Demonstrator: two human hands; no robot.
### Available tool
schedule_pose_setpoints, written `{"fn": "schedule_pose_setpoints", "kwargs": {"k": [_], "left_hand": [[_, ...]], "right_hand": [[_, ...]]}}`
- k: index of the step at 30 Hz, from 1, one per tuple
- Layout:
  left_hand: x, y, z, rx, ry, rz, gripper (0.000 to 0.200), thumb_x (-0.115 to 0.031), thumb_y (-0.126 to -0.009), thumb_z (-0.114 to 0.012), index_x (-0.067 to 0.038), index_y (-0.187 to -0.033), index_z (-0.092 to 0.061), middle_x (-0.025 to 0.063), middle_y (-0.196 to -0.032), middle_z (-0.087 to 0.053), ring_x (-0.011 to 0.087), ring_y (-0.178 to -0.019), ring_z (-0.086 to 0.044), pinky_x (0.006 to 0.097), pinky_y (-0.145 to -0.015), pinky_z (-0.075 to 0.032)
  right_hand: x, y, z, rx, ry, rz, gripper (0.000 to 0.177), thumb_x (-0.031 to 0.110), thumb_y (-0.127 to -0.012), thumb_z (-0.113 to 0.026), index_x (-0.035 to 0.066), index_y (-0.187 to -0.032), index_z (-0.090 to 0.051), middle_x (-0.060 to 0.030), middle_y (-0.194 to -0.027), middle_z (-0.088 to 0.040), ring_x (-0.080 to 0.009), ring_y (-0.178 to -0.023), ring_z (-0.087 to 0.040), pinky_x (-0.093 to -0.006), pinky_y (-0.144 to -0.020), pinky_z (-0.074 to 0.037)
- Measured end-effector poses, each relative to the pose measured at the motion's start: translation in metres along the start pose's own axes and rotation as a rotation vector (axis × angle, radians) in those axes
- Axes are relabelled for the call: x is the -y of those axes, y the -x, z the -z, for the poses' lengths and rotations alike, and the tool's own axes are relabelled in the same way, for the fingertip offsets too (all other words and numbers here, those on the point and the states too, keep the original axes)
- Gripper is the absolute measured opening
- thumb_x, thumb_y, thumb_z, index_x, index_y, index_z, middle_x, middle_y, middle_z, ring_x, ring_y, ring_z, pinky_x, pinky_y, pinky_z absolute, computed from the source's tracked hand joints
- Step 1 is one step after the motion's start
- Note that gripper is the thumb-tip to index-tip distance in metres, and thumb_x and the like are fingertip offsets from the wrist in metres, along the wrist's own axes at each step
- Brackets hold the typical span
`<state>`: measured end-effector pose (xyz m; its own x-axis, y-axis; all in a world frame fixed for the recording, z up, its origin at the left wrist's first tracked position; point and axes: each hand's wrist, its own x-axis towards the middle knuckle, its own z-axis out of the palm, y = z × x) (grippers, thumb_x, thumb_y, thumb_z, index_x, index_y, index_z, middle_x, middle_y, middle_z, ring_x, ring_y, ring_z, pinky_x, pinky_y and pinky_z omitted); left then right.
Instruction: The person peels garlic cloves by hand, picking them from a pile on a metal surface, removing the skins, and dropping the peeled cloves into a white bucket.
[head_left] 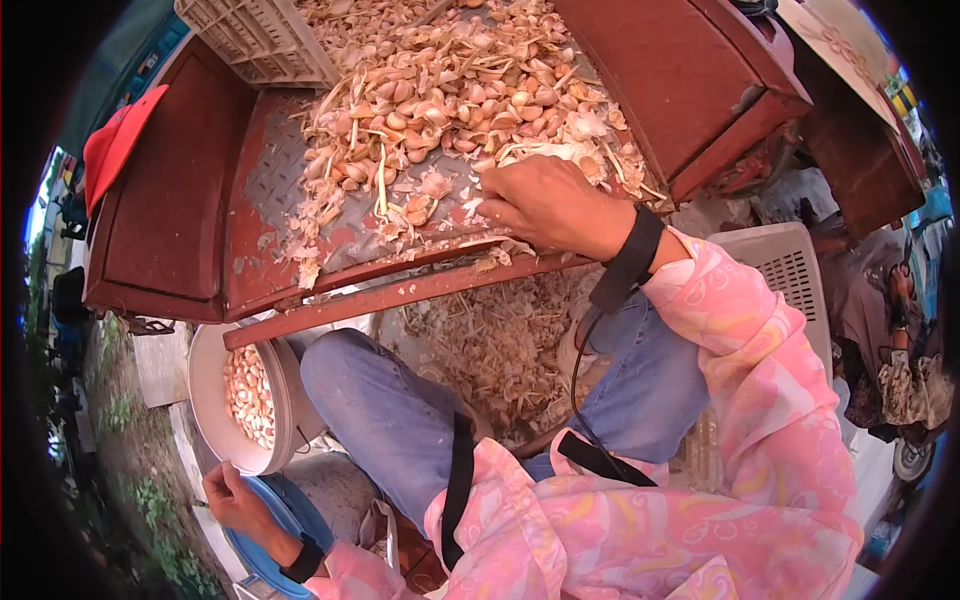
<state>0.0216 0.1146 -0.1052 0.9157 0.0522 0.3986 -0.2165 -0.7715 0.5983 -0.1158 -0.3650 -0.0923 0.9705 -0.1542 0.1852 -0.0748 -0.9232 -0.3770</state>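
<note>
**GARLIC HANDLING AT TRAY: STATUS**

Work item: heap of pale tan garlic cloves mixed w/ papery white skins (440,90), spread over rust-red perforated sheet-metal tray (265,185), top ctr of view.

Right hand (548,205): palm-down at near edge of heap, fingers bent, tips buried among cloves and skins. Cannot tell whether gripping a clove or merely pressing on the heap. Black strap (628,260) at wrist.

Left hand (235,497): low at btm left, well apart from tray, over rim of blue round plastic basin (300,520), just beside white round plastic bucket (205,400) part-filled w/ peeled cloves. Fingers loosely curled; cannot tell whether holding anything.

Also present: litter of shed skins (500,345) below tray, between denim-clad knees; off-white slatted plastic crate (250,35) at far-left corner of tray.

Step in hand (est.): drawing cloves from heap edge toward body for skinning, w/ finished cloves collected in bucket.

Next move, reqs (est.):
- Pinch a single clove btwn thumb and forefinger, not a handful.
- Lift clear of loose skins.
- Bring left hand up to tray edge for two-handed work; too far off at present.
- Keep pull short. Front lip of tray looks low, so risk of cloves dropping into litter below.
</note>
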Motion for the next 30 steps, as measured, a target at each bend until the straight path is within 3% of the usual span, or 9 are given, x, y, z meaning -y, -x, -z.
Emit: {"fn": "schedule_pose_setpoints", "kwargs": {"k": [5,8,14,17,19,22,24,27,30], "left_hand": [[0.175,0.037,0.065,0.235,-0.74,0.358,0.023,-0.016,-0.072,-0.051,0.005,-0.076,-0.06,0.0263,-0.077,-0.059,0.0423,-0.073,-0.056,0.0457,-0.069,-0.043],[0.205,0.051,0.069,0.361,-0.851,0.343,0.026,-0.017,-0.07,-0.048,0.005,-0.079,-0.061,0.0258,-0.083,-0.06,0.0422,-0.082,-0.057,0.0475,-0.074,-0.043],[0.092,0.012,0.016,0.147,-0.683,0.167,0.027,-0.025,-0.079,-0.057,0.002,-0.082,-0.061,0.0183,-0.077,-0.061,0.0363,-0.071,-0.057,0.044,-0.066,-0.043],[-0.005,-0.016,-0.029,0.111,-0.2,-0.084,0.025,-0.022,-0.079,-0.06,0.003,-0.075,-0.059,0.0112,-0.065,-0.058,0.0229,-0.058,-0.052,0.0365,-0.057,-0.041],[-0.086,-0.021,-0.071,0.27,0.245,-0.157,0.017,-0.014,-0.085,-0.057,0.002,-0.08,-0.058,0.0037,-0.066,-0.056,0.0099,-0.061,-0.048,0.0253,-0.054,-0.039],[-0.213,0.003,-0.127,0.478,0.387,-0.59,0.012,-0.005,-0.082,-0.058,0.003,-0.091,-0.06,0.0097,-0.079,-0.06,0.0167,-0.068,-0.058,0.0253,-0.062,-0.044],[-0.264,0.019,-0.168,0.531,0.423,-0.753,0.014,0.0,-0.077,-0.058,-0.001,-0.091,-0.06,0.015,-0.086,-0.061,0.0342,-0.077,-0.059,0.0368,-0.066,-0.047],[-0.303,0.031,-0.224,0.622,0.337,-0.912,0.011,-0.002,-0.074,-0.053,-0.001,-0.083,-0.058,0.0169,-0.083,-0.057,0.0355,-0.082,-0.056,0.0431,-0.067,-0.046],[-0.316,0.041,-0.264,0.587,0.25,-0.948,0.01,-0.002,-0.074,-0.049,-0.001,-0.079,-0.057,0.0175,-0.083,-0.058,0.0359,-0.085,-0.055,0.0443,-0.069,-0.046]], "right_hand": [[-0.032,-0.012,-0.017,-0.14,0.122,0.087,0.012,0.012,-0.078,-0.053,0.001,-0.084,-0.054,-0.0167,-0.081,-0.055,-0.036,-0.075,-0.057,-0.0451,-0.064,-0.044],[-0.03,-0.013,-0.026,-0.061,0.203,0.108,0.013,0.007,-0.075,-0.056,0.001,-0.086,-0.054,-0.017,-0.082,-0.056,-0.0364,-0.077,-0.057,-0.0449,-0.066,-0.045],[-0.035,-0.02,-0.019,-0.037,0.149,0.086,0.019,0.009,-0.075,-0.057,0.0,-0.092,-0.054,-0.0148,-0.077,-0.058,-0.0299,-0.077,-0.06,-0.0407,-0.066,-0.047],[-0.019,-0.018,0.006,0.081,-0.792,-0.312,0.022,0.014,-0.083,-0.06,0.002,-0.101,-0.055,-0.0047,-0.08,-0.06,-0.0101,-0.071,-0.059,-0.0226,-0.062,-0.049],[-0.019,-0.014,0.009,0.061,-1.009,-0.291,0.02,0.012,-0.084,-0.06,0.002,-0.101,-0.055,-0.0051,-0.083,-0.061,-0.0096,-0.072,-0.06,-0.0211,-0.062,-0.05],[-0.008,-0.009,0.018,0.04,-1.318,-0.256,0.018,0.007,-0.085,-0.057,0.003,-0.102,-0.053,-0.0069,-0.088,-0.063,-0.0099,-0.076,-0.061,-0.021,-0.064,-0.051],[0.005,-0.001,0.032,0.041,-1.561,-0.14,0.019,0.006,-0.085,-0.058,0.003,-0.102,-0.051,-0.0083,-0.092,-0.062,-0.0106,-0.076,-0.062,-0.0221,-0.066,-0.052],[0.038,0.023,0.048,0.062,-1.817,0.071,0.025,-0.001,-0.081,-0.059,0.001,-0.103,-0.049,-0.0205,-0.097,-0.058,-0.0172,-0.077,-0.063,-0.0246,-0.067,-0.052],[0.068,0.039,0.054,0.146,-1.97,0.674,0.022,-0.006,-0.077,-0.061,-0.009,-0.098,-0.056,-0.0284,-0.088,-0.056,-0.0296,-0.075,-0.061,-0.0315,-0.064,-0.05]]}}
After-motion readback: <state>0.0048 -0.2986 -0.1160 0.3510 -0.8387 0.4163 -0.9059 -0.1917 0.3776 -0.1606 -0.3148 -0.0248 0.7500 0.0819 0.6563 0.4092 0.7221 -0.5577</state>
